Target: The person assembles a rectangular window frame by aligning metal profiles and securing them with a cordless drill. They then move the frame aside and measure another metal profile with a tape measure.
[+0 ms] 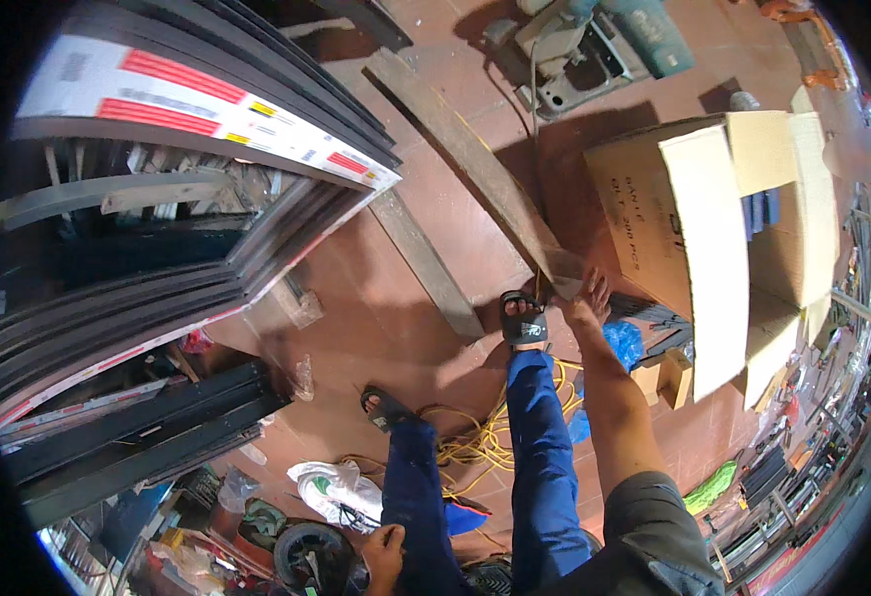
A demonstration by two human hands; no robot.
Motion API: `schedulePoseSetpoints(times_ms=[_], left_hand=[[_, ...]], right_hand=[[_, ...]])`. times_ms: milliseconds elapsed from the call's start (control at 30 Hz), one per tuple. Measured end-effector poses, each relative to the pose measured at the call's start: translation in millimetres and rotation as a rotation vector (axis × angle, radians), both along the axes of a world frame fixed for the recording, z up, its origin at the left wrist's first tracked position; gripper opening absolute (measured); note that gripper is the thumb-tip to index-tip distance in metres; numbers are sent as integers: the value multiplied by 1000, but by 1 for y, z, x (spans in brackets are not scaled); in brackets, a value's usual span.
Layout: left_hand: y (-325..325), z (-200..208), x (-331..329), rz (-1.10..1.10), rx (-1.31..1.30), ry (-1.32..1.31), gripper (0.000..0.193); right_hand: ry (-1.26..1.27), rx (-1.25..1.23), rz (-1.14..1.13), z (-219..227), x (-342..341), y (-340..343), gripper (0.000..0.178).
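A long wooden plank (465, 159) lies slantwise over the tiled floor, its near end beside my right sandal (525, 320). My right hand (586, 301) is closed at that near end, with the arm stretched forward; part of the grip is hidden. Down by my left knee, my left hand (384, 556) has its fingers curled, and nothing shows in it. A second, shorter board (426, 263) lies to the left of the plank. Close to the right hand are a blue plastic bag (624, 343) and an open cardboard box (644, 214).
Dark metal frames (247, 268) with a printed label strip rise at the left. A green-grey power tool (594, 60) stands at the far side. A yellow cord (485, 437) lies coiled around my feet. Metal bars and scraps (783, 477) crowd the right edge.
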State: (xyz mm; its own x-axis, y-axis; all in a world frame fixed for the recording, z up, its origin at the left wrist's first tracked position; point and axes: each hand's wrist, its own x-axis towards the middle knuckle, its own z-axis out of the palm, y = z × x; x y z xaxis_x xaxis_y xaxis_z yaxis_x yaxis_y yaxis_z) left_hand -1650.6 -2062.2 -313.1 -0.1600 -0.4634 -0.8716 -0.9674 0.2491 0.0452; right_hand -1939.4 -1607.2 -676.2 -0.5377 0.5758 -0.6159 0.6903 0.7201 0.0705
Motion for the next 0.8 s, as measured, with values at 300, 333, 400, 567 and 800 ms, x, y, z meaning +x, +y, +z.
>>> schedulePoseSetpoints(times_ms=[300, 333, 400, 567, 800], left_hand=[[56, -19, 20, -207, -193, 132, 28], [57, -21, 18, -236, -193, 99, 30], [55, -19, 15, -280, -205, 37, 33], [42, -20, 18, -357, -217, 41, 37], [32, -18, 37, -357, -263, 136, 36]], right_hand=[[64, -74, 209, -66, 5, 30, 103], [78, -88, 228, -69, 9, 35, 99], [123, -134, 275, -58, 16, 40, 92], [263, -378, 285, 12, 61, 38, 79], [287, -945, -48, 134, 110, 30, 107]])
